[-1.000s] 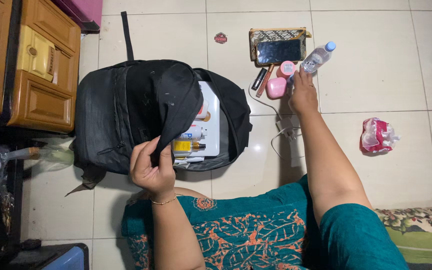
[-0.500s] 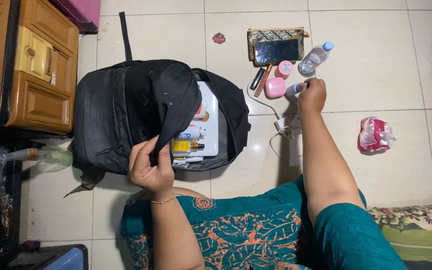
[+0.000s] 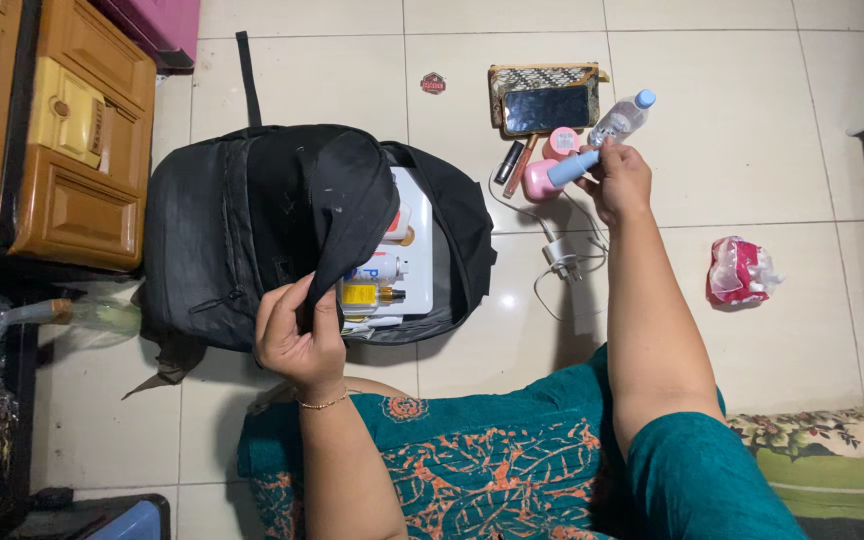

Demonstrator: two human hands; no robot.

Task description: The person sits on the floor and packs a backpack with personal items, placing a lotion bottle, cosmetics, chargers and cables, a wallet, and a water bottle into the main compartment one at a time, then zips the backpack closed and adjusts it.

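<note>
The left hand, in the lower centre-left of the frame, was closed on the front flap of a black backpack, fingers curled over the flap's edge and holding it folded back. The backpack lay flat on the pale tiled floor in the middle left of the frame, its main compartment open. Inside the opening a white flat item was visible, with several small bottles and tubes lying against it; their exact kinds could not be told.

The right hand, in the upper centre-right, was closed around a light blue cylindrical item, gripped at its right end, the rest projecting to the left from the fist. The item was held just above a group of things on the floor: a pink container just beside its free end, a small dark tube, and a clear plastic bottle with a blue cap just above the hand. A patterned pouch with a dark phone resting on it lay at the top of the group. A white charger with cable lay on the floor below the hand. A pink and white packet lay well apart at the right. Wooden cabinets stood at the upper left.
</note>
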